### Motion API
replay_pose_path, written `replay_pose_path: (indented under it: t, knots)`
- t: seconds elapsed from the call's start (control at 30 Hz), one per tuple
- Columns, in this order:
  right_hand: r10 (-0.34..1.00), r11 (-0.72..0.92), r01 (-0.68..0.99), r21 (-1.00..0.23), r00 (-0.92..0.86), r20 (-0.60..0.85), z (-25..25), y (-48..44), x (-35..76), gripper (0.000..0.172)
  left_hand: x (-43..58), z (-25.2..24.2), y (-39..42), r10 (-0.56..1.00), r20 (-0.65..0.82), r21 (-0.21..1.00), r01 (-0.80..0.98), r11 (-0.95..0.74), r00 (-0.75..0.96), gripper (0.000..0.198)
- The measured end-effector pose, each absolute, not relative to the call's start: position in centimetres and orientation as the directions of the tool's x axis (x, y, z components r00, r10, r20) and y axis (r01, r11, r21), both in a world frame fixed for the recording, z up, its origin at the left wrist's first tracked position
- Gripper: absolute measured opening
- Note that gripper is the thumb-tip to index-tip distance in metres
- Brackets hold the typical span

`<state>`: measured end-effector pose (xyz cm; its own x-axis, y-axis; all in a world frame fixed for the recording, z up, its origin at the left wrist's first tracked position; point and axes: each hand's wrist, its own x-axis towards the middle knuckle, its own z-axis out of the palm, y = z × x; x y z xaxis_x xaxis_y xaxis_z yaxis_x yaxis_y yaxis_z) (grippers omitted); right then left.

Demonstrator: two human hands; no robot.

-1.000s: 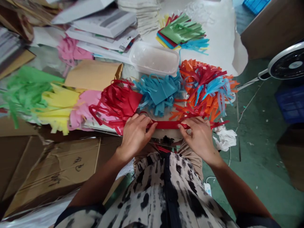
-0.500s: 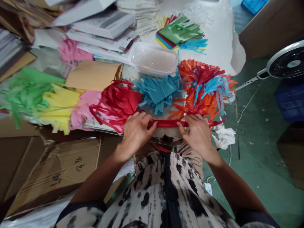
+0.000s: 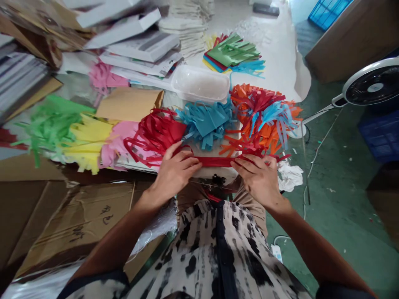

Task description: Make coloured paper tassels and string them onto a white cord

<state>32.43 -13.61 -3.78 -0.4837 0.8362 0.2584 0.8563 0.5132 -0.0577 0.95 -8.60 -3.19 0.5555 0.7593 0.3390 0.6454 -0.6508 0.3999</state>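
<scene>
Two bare hands work at the near edge of one counter (image 3: 213, 173), one flat red strip (image 3: 216, 161) running between them in front of the person's body. The left hand (image 3: 177, 168) lays its fingers over the strip's left end and the right hand (image 3: 257, 172) lies over the other end; whether either grip is pinched on the strip or only pressing, I cannot tell. A tail of red sticks out past the right hand, near one crumpled white paper (image 3: 290, 176).

Just beyond the hands, five single-colour fringed bundles make a row from left to right: one green bundle (image 3: 54, 122), one yellow bundle (image 3: 92, 139), one pink bundle (image 3: 116, 139), one red bundle (image 3: 165, 131) and one blue bundle (image 3: 207, 120). One mixed heap (image 3: 260, 110) of orange, red and light blue ends the row.

Behind these lie one brown envelope (image 3: 129, 104), one translucent tray (image 3: 201, 83) and a second pink bundle (image 3: 104, 77). Farther back is one multicoloured stack (image 3: 233, 52) with green fringe on top; left of it, white packets (image 3: 156, 45) overlap too much to count. One dark oblong object (image 3: 266, 9) lies farthest.
</scene>
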Motion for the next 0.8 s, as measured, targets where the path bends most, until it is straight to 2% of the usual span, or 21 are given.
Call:
replay_pose_path:
  t: [0.13,0.2,0.27,0.4,0.57,0.7,0.8]
  knots:
    - [0.83,0.525,0.848,-0.08,-0.488,0.271,-3.9,-13.5,33.7,0.039,-2.3,-1.1,-8.7,0.703,0.41,0.18,0.703,-0.688,0.581,0.026]
    - [0.827,0.529,0.845,-0.078,-0.492,0.274,-3.6,-13.3,33.4,0.036,-1.7,-0.4,-8.9,0.69,0.478,0.128,0.735,-0.666,0.543,0.022]
    - [0.827,0.527,0.848,-0.059,-0.496,0.267,-3.2,-13.1,33.0,0.034,0.5,-0.3,-9.2,0.663,0.498,0.153,0.696,-0.701,0.559,0.02]
    - [0.838,0.517,0.854,-0.066,-0.488,0.246,-3.3,-12.9,32.7,0.033,5.8,-2.1,-9.9,0.568,0.404,0.248,0.511,-0.823,0.718,0.03]
    - [0.841,0.509,0.856,-0.091,-0.471,0.265,-3.7,-13.2,33.1,0.034,6.3,-4.1,-10.6,0.63,0.429,0.324,0.54,-0.776,0.648,0.029]
    - [0.807,0.544,0.838,-0.032,-0.513,0.292,-2.4,-12.8,32.4,0.025,4.4,-3.7,-10.3,0.664,0.417,0.338,0.572,-0.747,0.621,0.024]
    - [0.811,0.538,0.841,-0.051,-0.5,0.305,-1.7,-12.2,31.5,0.017,4.2,-3.1,-9.4,0.678,0.386,0.341,0.586,-0.735,0.626,0.024]
